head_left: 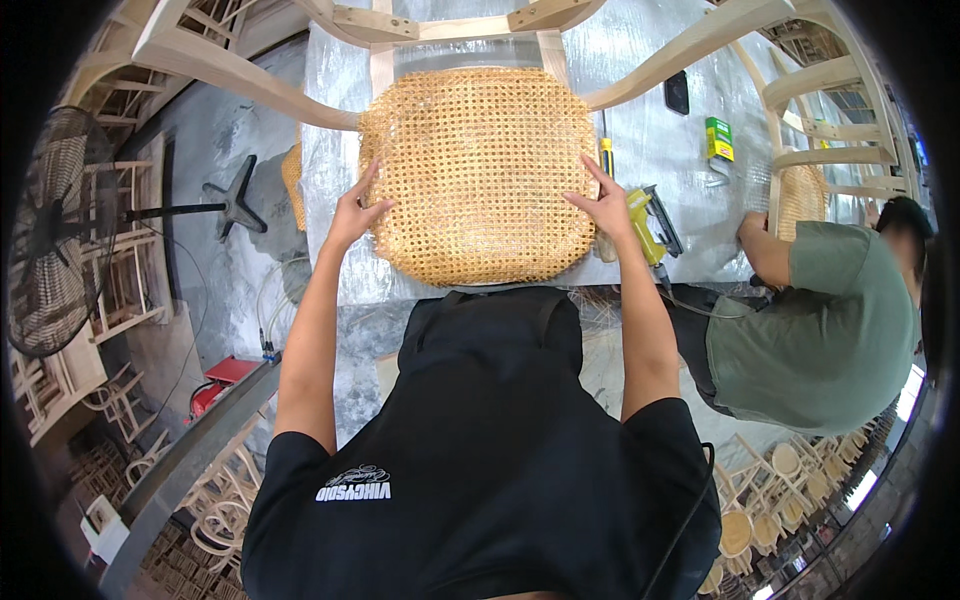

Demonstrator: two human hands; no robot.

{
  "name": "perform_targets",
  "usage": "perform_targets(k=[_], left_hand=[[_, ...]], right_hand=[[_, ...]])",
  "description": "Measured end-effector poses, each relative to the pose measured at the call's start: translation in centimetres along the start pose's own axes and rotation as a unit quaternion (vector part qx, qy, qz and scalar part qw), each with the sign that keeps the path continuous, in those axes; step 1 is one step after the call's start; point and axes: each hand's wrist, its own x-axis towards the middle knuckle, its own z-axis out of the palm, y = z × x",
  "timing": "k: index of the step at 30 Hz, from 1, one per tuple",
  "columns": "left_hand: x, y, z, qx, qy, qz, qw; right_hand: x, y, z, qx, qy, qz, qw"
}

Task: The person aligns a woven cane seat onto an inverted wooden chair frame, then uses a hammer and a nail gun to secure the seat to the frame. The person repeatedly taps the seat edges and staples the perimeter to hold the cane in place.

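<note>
A rounded panel of woven tan cane webbing (pixel 480 175) lies before me at the seat of a pale wooden chair frame (pixel 680 60). Its edges look uneven and trimmed. My left hand (pixel 358 208) grips the panel's left edge, thumb on top of the weave. At the opposite edge my right hand (pixel 607 205) does the same, with its thumb and fingers spread along the rim. Fingers beneath the panel are hidden. Just right of my right hand lies a yellow-green staple gun (pixel 652 225) with a hose. A yellow-handled tool (pixel 606 155) sits beside the panel.
Plastic sheeting covers the worktable (pixel 640 150). A black phone (pixel 677 92) and a green-and-yellow box (pixel 719 138) lie to the right. A person in a green shirt (pixel 850 310) works at another chair there. A large black fan (pixel 60 230) stands at the left.
</note>
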Motion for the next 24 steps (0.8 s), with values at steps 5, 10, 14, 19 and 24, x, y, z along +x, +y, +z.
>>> perform_targets(k=[5,10,14,19,24], left_hand=[[0.1,0.6,0.2,0.025,0.001,0.008,1.000],[0.2,0.6,0.1,-0.002,0.009,0.008,1.000],[-0.3,0.1,-0.1,0.000,0.016,0.002,1.000],[0.7,0.0,0.5,-0.021,0.004,0.042,0.999],[-1.0,-1.3,-1.4,-0.001,0.024,-0.017,1.000]], right_hand=[[-0.1,-0.1,-0.4,-0.010,-0.006,0.011,1.000],[0.4,0.0,-1.4,-0.042,-0.015,-0.010,0.999],[0.6,-0.4,-1.6,-0.115,-0.045,-0.005,0.992],[0.9,-0.8,-2.7,-0.105,-0.042,0.008,0.994],[1.2,-2.5,-0.1,-0.030,-0.084,0.065,0.994]])
